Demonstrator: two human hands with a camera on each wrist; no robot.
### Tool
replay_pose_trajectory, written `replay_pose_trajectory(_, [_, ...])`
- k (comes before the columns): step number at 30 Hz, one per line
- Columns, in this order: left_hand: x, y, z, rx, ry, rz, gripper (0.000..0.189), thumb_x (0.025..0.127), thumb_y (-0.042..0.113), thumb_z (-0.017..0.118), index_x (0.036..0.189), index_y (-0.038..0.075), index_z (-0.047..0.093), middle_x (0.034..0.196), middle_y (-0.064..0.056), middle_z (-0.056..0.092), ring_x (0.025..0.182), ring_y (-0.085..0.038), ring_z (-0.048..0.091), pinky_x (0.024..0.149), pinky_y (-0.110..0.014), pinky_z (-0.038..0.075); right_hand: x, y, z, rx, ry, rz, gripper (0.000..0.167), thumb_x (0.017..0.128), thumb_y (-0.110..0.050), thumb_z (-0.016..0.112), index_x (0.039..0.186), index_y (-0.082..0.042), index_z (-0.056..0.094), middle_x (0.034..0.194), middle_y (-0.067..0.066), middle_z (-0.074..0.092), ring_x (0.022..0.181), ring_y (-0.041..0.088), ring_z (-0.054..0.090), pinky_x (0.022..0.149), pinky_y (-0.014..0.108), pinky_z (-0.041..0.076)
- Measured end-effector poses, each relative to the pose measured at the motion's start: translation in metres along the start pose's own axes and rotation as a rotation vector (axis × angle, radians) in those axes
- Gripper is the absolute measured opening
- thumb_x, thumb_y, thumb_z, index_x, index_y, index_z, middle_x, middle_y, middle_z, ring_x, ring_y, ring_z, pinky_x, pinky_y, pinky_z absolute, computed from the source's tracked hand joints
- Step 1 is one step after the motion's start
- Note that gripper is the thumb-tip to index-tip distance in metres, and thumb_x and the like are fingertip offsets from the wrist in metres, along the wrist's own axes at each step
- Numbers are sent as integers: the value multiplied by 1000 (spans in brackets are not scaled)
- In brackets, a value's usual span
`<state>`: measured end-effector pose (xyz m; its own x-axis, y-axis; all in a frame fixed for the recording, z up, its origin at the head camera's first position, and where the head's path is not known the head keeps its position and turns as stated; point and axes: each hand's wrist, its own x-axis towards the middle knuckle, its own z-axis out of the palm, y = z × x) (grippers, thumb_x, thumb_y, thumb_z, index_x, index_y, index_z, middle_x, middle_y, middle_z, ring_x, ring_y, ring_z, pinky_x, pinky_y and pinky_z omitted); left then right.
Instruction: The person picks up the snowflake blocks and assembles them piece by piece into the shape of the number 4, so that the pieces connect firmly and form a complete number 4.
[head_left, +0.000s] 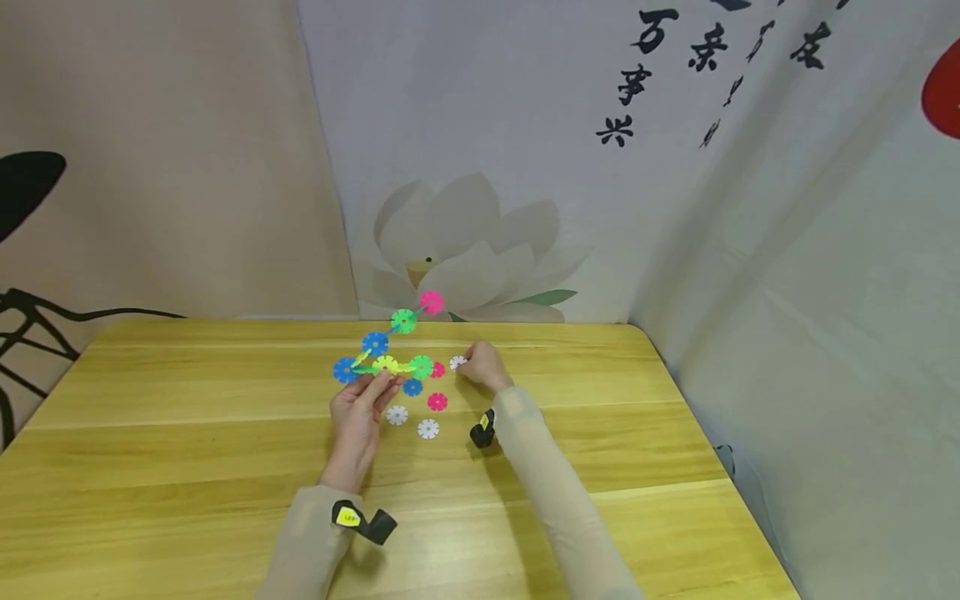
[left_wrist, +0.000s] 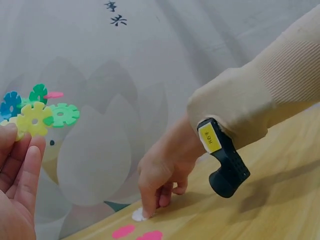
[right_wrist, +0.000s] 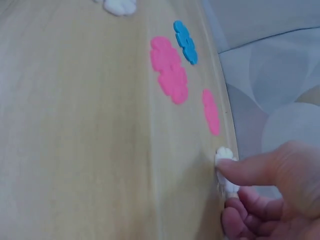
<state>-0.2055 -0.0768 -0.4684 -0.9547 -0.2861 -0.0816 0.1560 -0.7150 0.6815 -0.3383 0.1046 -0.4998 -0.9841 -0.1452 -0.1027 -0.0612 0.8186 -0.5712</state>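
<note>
Between the thumb and fingers of my left hand (head_left: 358, 421) is a chain of slotted plastic flower discs, pinched at a yellow disc (head_left: 386, 364). Blue, green and yellow discs join on around it, and a pink disc (head_left: 431, 302) tops the upper end. The left wrist view shows the same yellow disc (left_wrist: 34, 120) at my fingertips, above table level. Farther right, my right hand (head_left: 485, 367) pinches a loose white disc (right_wrist: 224, 159) at the tabletop, thumb over its face and the other fingers curled beneath. Part of that disc is hidden by the thumb.
Loose discs lie on the wooden table (head_left: 187, 450) between my hands: two white ones, the nearer white disc (head_left: 428, 429) included, a blue disc (head_left: 412, 387) and two pink ones, such as the front pink disc (head_left: 437, 402). A curtain (head_left: 480, 125) hangs behind the table's far edge.
</note>
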Motion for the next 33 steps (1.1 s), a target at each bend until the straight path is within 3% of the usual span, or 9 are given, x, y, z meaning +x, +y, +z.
replay_pose_trajectory(2, [0, 0, 0, -1, 2, -2, 24, 85, -8, 62, 65, 4, 60, 70, -8, 68, 67, -18, 70, 65, -22, 58, -1, 1, 0, 44, 9, 24, 15, 77, -8, 74, 75, -3, 60, 70, 2, 52, 64, 14, 47, 55, 22, 43])
replay_pose_trajectory(4, [0, 0, -1, 3, 7, 0, 25, 86, -9, 61, 65, 4, 61, 70, -8, 69, 67, -18, 70, 65, -22, 58, -3, 3, 0, 84, 34, 29, 15, 78, -8, 74, 86, -1, 63, 82, 6, 60, 74, 18, 54, 65, 26, 49])
replay_pose_trajectory(7, [0, -1, -2, -4, 13, -1, 25, 86, -9, 60, 64, 4, 62, 70, -8, 69, 66, -17, 69, 65, -22, 58, -5, 6, 2, 185, 65, 20, 15, 79, -5, 73, 88, 2, 64, 85, 10, 62, 73, 19, 55, 62, 26, 49])
replay_pose_trajectory(11, [1, -1, -2, -2, 18, -4, 25, 86, -9, 60, 65, 5, 63, 70, -8, 70, 66, -17, 69, 65, -22, 58, -13, 7, 4, 444, 85, 38, 14, 80, 0, 70, 90, 5, 63, 79, 8, 60, 63, 13, 50, 53, 20, 44])
replay_pose_trajectory(13, [1, -2, -3, 5, 17, -3, 25, 86, -9, 60, 65, 5, 63, 71, -7, 69, 67, -17, 69, 66, -23, 58, -19, 4, 3, 593, 81, 58, 16, 81, 1, 69, 95, 7, 65, 79, 7, 62, 61, 10, 52, 55, 21, 49])
replay_pose_trajectory(17, [1, -3, -3, 14, 9, 1, 25, 87, -8, 59, 67, 5, 63, 72, -6, 69, 68, -16, 69, 68, -22, 57, -37, -7, -4, 821, 19, 85, 23, 83, -3, 68, 102, 10, 65, 78, 5, 65, 63, 9, 58, 67, 29, 56])
replay_pose_trajectory(21, [1, -4, -4, 4, -9, 5, 23, 87, -8, 59, 69, 5, 65, 72, -7, 69, 68, -16, 69, 68, -22, 57, -57, -20, -16, 994, -93, 90, 18, 86, -5, 64, 96, 10, 63, 69, 3, 61, 57, 8, 56, 59, 21, 54])
replay_pose_trajectory(25, [2, -5, -5, 6, -20, 13, 22, 86, -9, 60, 70, 4, 66, 72, -7, 69, 68, -16, 69, 69, -22, 57, -73, -28, -24, 1066, -184, 86, 9, 87, -7, 62, 81, 0, 60, 63, 1, 58, 51, 7, 52, 48, 14, 46])
replay_pose_trajectory(33, [2, -6, -4, 28, -6, -3, 22, 88, -8, 58, 72, 4, 67, 72, -6, 69, 69, -15, 69, 69, -22, 57, -87, -34, -30, 1056, -263, 85, 20, 89, -12, 59, 69, -9, 59, 58, -2, 56, 48, 5, 49, 45, 13, 43])
